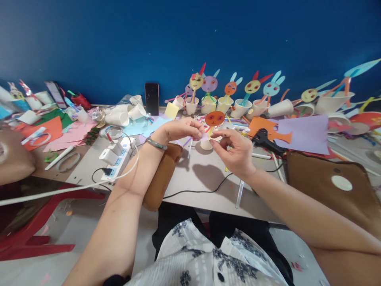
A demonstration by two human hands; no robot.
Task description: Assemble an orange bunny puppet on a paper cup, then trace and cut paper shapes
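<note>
In front of me is a paper-cup figure with an orange round paper face (214, 118), which bears a drawn nose and reddish eyes. Below the face shows its white paper cup (206, 144). My left hand (187, 129), a bangle on its wrist, pinches at the figure's left side, by a small pale purple piece (205, 136). From the other side my right hand (235, 151) is closed, thumb and forefinger beside the cup's rim. What lies between its fingertips is too small to make out. A purple stick-like strip (187, 142) extends near my left fingers.
Finished-looking cup figures with rabbit ears (230, 88) line the blue wall. A black glue gun (266, 141) lies right, by purple paper (303, 133). A power strip (119, 159) with cables stands left, near loose cups (117, 118) and a phone (152, 99). Brown pouches (163, 176) flank my arms.
</note>
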